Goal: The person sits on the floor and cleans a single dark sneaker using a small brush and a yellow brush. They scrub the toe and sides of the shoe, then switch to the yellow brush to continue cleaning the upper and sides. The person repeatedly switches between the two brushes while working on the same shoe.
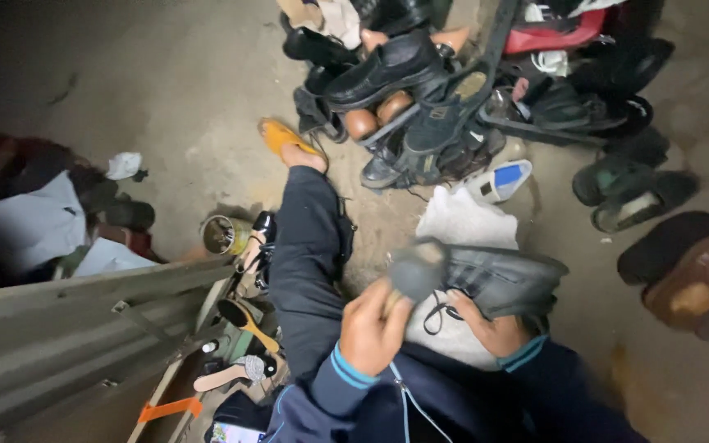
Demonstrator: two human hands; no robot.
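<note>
Only the head view here, looking straight down at someone sitting on a bare concrete floor.

The left hand had its grip closed around a dark round brush or polishing pad, which was blurred, so it looked mid-stroke. The pad was touching the near end of a dark grey lace-up shoe. The right hand sat under the shoe, grip clamped on it from below, with the black laces dangling loose between the two hands. So the shoe was up off the floor, held over the lap, just above a white cloth spread on the leg and floor.

My take on doing this bit well: the supporting hand needs to stay firm so the shoe doesn't twist under the brush, and short even strokes would probably beat one hard scrub. Those hanging laces could catch the pad, so I'd tuck them aside. The cloth seemed well placed for catching polish.

Around it: an open tin stood by the left knee, a heap of black and brown shoes on a rack lay just past the foot in an orange sandal, and more sandals sat on the right. A corrugated sheet leaned at the lower left, with a few tools beside it too small to tell apart.
</note>
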